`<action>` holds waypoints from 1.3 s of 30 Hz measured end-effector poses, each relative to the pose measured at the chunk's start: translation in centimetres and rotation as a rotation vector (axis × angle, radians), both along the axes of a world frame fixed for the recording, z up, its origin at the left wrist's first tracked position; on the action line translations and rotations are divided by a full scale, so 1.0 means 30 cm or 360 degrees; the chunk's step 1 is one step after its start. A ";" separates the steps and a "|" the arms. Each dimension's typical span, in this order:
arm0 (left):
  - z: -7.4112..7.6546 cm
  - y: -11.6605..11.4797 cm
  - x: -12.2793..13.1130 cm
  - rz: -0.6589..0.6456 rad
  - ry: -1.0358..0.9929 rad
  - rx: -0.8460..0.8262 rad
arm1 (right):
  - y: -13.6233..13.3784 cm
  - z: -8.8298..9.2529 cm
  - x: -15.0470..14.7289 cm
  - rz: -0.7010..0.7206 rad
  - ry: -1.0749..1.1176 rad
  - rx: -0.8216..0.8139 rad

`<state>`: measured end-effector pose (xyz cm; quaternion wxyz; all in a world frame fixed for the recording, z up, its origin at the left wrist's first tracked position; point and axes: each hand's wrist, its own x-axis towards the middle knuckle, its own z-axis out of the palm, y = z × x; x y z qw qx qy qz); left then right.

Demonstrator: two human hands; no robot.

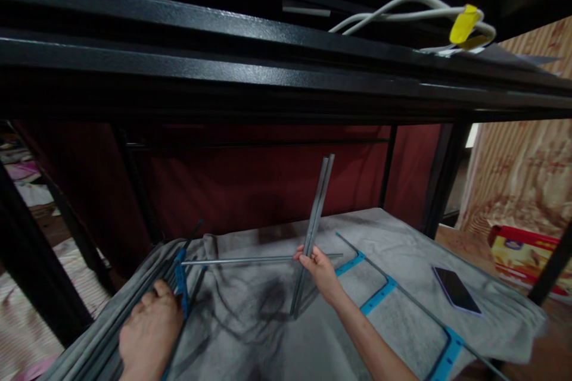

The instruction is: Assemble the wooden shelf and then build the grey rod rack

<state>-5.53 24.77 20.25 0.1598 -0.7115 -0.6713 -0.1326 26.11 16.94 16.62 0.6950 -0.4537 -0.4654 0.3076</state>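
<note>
Fingers curled, my left hand point(152, 328) is closed at the lower left, gripping a blue plastic bracket point(181, 281) by its near side. From the bracket's upper part a thin grey metal rod point(241, 261) runs level to the right, passing my right hand. My right hand point(318, 266) is closed around two upright grey metal rods point(318, 202), which lean slightly right and lie side by side. Whether its fingers also grip the level rod cannot be made out. To the right, a frame of blue brackets point(388, 287) joined by a long grey rod lies on the grey cloth point(268, 333).
A dark metal beam point(223, 65) crosses above, with a white cable point(415, 3) and yellow tag on it. Several grey rods point(96, 333) lie along the left edge. A phone point(456, 290) rests on the right cloth, near a red-and-yellow package point(518, 253). Dark posts stand at both sides.
</note>
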 end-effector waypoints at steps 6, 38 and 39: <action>0.005 -0.005 0.008 0.0046 0.0166 0.0024 | 0.029 -0.036 0.009 0.0045 -0.0049 -0.0080; -0.033 -0.008 0.014 0.0018 -0.0006 0.0083 | 0.030 -0.112 0.122 -0.0004 -0.0349 -0.0261; -0.034 -0.008 0.016 0.0014 -0.0018 0.0083 | 0.028 -0.115 0.118 0.0001 -0.0360 -0.0249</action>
